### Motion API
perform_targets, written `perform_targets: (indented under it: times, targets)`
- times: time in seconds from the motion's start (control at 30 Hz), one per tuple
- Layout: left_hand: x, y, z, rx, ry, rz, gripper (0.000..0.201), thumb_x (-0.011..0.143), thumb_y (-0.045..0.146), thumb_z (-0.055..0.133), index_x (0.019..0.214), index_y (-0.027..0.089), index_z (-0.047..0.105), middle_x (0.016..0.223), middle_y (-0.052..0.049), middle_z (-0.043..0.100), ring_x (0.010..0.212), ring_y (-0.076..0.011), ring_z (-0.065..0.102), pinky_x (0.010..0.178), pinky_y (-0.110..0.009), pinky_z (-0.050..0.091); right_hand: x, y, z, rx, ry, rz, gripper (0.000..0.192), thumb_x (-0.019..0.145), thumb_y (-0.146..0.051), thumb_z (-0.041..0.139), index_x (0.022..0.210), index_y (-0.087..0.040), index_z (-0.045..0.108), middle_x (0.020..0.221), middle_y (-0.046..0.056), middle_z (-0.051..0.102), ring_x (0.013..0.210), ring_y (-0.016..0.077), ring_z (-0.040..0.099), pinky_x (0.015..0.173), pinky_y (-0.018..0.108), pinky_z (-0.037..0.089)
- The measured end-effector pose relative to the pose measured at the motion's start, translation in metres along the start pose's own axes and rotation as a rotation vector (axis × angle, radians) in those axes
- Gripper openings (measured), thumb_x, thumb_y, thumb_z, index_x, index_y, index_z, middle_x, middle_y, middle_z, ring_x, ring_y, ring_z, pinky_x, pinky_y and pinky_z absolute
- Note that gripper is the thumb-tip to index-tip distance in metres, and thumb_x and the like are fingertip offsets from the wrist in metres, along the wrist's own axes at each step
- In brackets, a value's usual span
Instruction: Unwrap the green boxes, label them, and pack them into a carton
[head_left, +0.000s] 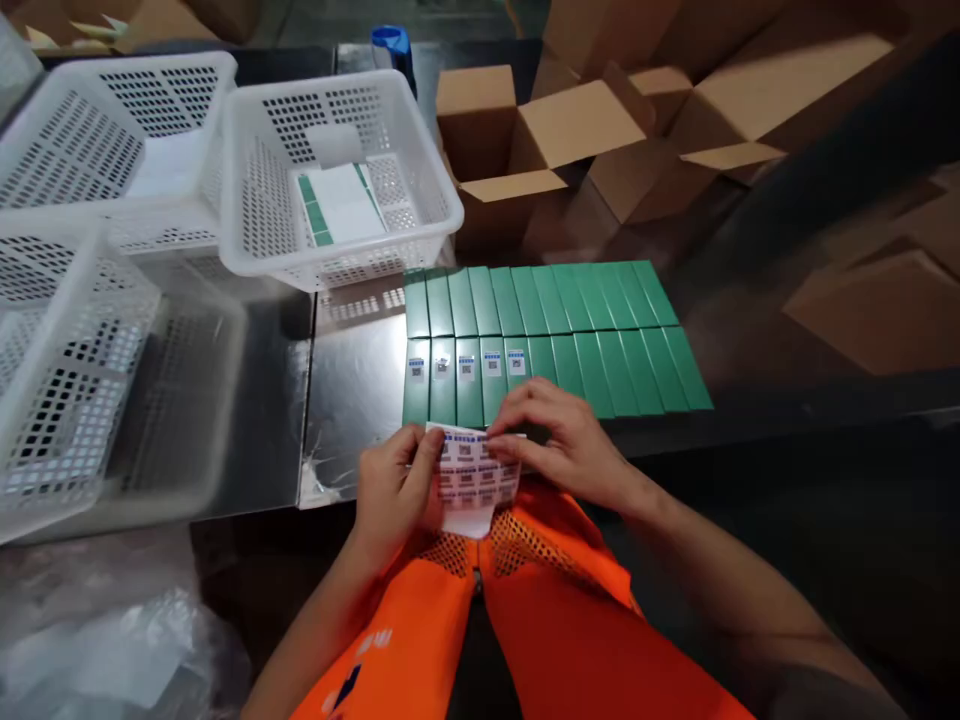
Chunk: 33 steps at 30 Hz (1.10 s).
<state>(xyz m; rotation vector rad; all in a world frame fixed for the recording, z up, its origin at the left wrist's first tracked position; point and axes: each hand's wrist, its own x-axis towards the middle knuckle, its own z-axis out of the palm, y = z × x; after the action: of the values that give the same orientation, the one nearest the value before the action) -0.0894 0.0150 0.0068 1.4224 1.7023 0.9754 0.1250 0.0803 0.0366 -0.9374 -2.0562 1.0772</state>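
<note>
Head view: left hand [391, 487] pinches the left edge of the sticker sheet [474, 478], grip closed on it, thumb on top. Right hand [568, 440] has its fingertips at the sheet's upper right corner, grip narrow. Looks like it's picking at one label, but I can't tell if a label is already lifted. Sheet is held just above the orange vest [525, 620], right at the near edge of the counter [352, 390].

Green boxes [544, 335] lie flat on the counter in two tight rows, touching side by side, just beyond the hands. Five in the near row carry a small label [491, 362] at their far end; the rest of that row and the whole far row show bare.

Doing it well, my read:
- peel from a corner, slowly, so the label doesn't curl or tear
- keep the sheet taut with the left hand
- match height and squareness to the five already labelled
- press down without shoving the row out of line

White baskets [337, 180] sit left of the boxes, open cartons [570, 140] behind them.
</note>
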Motion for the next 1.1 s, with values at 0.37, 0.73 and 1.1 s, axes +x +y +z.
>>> perform_targets:
  times: [0.37,0.73,1.1]
  targets:
    - [-0.002,0.006,0.012,0.033,-0.005,-0.009,0.043,0.094,0.045,0.052,0.06,0.019,0.052,0.05,0.004,0.049,0.048,-0.0105,0.046,0.05,-0.023,0.032,-0.004,0.008,-0.023,-0.099,0.01,0.092,0.021,0.084,-0.031,0.078,0.103,-0.024,0.074,0.101,0.005,0.071,0.093,0.0197,0.065,0.08,0.034,0.053]
    - [-0.001,0.0,0.008,0.082,0.026,-0.044,0.045,0.094,0.05,0.053,0.06,0.02,0.052,0.05,0.004,0.05,0.048,-0.0118,0.047,0.05,-0.024,0.033,0.004,0.021,-0.043,0.28,0.301,0.194,0.013,0.087,-0.033,0.071,0.087,-0.025,0.06,0.086,-0.001,0.066,0.081,0.0162,0.065,0.074,0.033,0.053]
    - [-0.008,0.0,0.008,0.084,0.022,-0.035,0.045,0.093,0.048,0.052,0.058,0.02,0.049,0.048,0.004,0.047,0.047,-0.0111,0.046,0.049,-0.023,0.032,0.042,0.079,-0.063,0.258,0.129,0.679,0.056,0.068,-0.022,0.08,0.106,-0.026,0.039,0.06,-0.009,0.059,0.053,0.0145,0.057,0.055,0.029,0.047]
